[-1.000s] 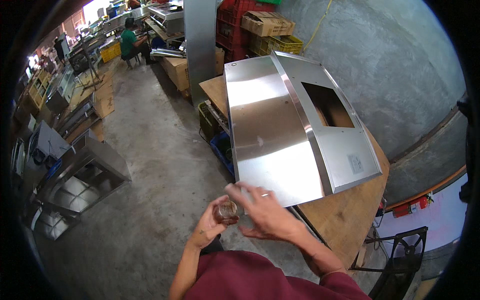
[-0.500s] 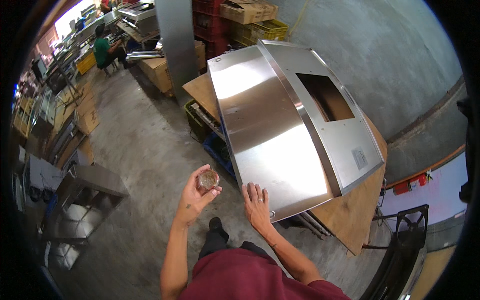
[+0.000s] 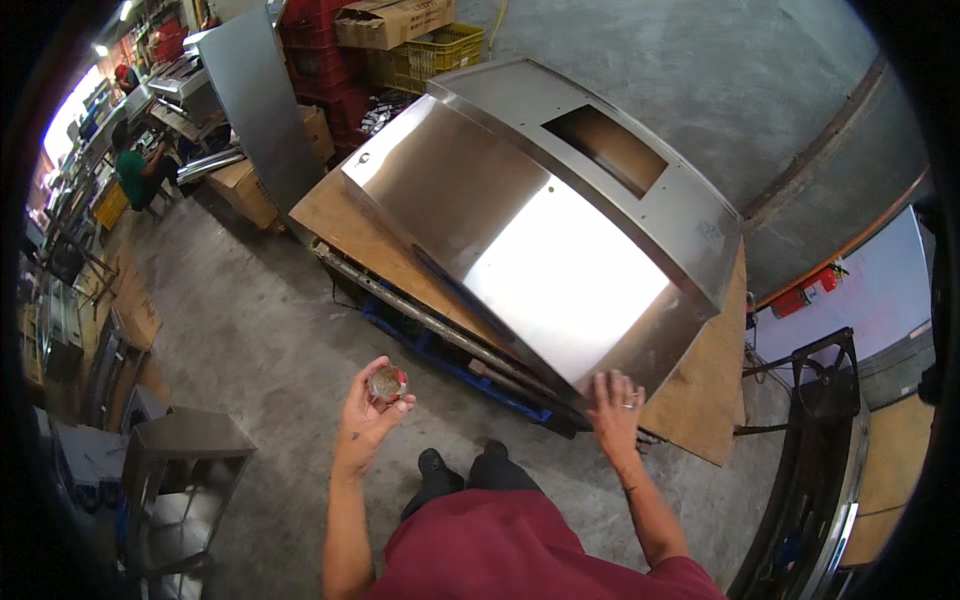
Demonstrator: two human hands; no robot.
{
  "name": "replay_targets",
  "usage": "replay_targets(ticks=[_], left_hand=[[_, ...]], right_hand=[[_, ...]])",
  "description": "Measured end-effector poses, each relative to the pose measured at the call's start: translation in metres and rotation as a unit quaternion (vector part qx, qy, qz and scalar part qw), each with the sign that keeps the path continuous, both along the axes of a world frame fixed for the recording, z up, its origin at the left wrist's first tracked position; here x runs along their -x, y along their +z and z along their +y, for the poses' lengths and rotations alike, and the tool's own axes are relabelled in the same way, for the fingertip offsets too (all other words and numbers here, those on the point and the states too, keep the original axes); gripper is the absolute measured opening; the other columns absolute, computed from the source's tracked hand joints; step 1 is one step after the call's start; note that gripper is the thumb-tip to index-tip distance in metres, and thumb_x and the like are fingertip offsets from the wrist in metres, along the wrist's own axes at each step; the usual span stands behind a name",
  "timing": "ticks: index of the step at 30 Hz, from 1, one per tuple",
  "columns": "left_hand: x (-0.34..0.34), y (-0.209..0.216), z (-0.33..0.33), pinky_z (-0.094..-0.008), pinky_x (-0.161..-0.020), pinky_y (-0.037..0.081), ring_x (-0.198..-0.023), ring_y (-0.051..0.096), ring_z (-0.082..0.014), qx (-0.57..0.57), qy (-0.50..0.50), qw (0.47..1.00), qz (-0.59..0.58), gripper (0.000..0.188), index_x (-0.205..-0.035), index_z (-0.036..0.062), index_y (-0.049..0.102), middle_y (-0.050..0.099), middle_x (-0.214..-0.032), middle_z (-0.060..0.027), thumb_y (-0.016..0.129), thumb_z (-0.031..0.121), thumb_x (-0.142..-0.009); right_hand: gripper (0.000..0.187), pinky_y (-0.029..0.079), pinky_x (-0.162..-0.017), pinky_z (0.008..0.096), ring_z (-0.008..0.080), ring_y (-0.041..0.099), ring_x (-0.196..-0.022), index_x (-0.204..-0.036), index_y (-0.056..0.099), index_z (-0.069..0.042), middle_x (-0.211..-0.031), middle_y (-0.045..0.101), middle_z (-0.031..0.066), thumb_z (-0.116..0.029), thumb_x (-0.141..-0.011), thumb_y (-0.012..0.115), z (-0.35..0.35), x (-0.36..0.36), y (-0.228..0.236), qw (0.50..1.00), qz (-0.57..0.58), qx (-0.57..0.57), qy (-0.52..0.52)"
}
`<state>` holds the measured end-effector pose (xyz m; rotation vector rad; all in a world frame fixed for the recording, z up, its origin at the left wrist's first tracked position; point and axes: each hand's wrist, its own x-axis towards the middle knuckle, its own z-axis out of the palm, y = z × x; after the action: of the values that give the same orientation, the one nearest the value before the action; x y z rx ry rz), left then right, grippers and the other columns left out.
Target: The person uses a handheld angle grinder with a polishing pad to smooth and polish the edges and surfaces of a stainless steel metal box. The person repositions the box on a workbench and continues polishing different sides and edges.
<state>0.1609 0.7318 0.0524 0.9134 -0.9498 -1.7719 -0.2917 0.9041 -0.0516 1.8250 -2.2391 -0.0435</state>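
My left hand (image 3: 364,418) is closed around a small round clear container (image 3: 385,384) with something brownish inside and a bit of red at its rim. It is held up over the concrete floor, to the left of the bench. My right hand (image 3: 615,408), a ring on one finger, rests with its fingers laid on the near corner of a large shiny stainless-steel hood (image 3: 500,235). The hood has a slanted front face and a rectangular opening (image 3: 607,150) in its upper panel. It lies on a plywood board (image 3: 345,215) on top of the bench.
A blue crate (image 3: 440,365) sits under the bench. Red crates (image 3: 320,60), a cardboard box (image 3: 395,22) and a yellow basket (image 3: 430,60) stand behind. Steel units (image 3: 185,450) are at lower left. A person in green (image 3: 135,170) sits far left. A fire extinguisher (image 3: 805,292) is at right.
The hood has turned on the board, so more plywood shows along its left side. My right hand has moved right with its near corner. The view has shifted; my left hand still holds the container.
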Motion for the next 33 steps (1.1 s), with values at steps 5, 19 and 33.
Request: replay_targets(ticks=[5,19,33], left_hand=[[0.022,-0.005,-0.027,-0.0411,-0.106,0.060,-0.117,0.071,-0.0235,-0.008,0.012,1.000,0.004,0.080,-0.166,0.0018,0.043,0.063,-0.141,-0.0120,0.082,-0.005,-0.096],[0.060,-0.003,-0.142,-0.0360,-0.104,0.058,-0.120,0.067,-0.0204,-0.001,0.130,0.991,-0.034,0.071,-0.160,0.0010,0.046,0.062,-0.142,-0.0142,0.079,-0.009,-0.098],[-0.024,0.015,-0.382,-0.0354,-0.098,0.061,-0.110,0.072,-0.0217,0.075,0.108,0.982,-0.135,0.077,-0.161,0.0004,0.047,0.064,-0.141,-0.0137,0.085,0.003,-0.095]], right_hand=[[0.105,0.028,-0.130,0.0689,0.0408,0.038,-0.159,-0.172,0.037,-0.015,-0.175,0.038,0.0182,-0.025,-0.084,0.094,-0.007,0.085,-0.008,0.989,0.029,0.001,-0.145],[0.061,0.030,-0.130,0.0629,0.0568,0.040,-0.157,-0.167,0.041,0.011,-0.170,0.043,0.0372,-0.028,-0.119,0.045,-0.115,0.204,0.004,0.925,-0.076,0.218,-0.301],[0.046,0.045,-0.117,0.0572,0.0477,0.057,-0.136,-0.146,0.061,0.008,-0.146,0.061,0.0307,-0.025,-0.114,0.052,-0.531,-0.208,0.004,0.919,-0.309,0.119,0.215]])
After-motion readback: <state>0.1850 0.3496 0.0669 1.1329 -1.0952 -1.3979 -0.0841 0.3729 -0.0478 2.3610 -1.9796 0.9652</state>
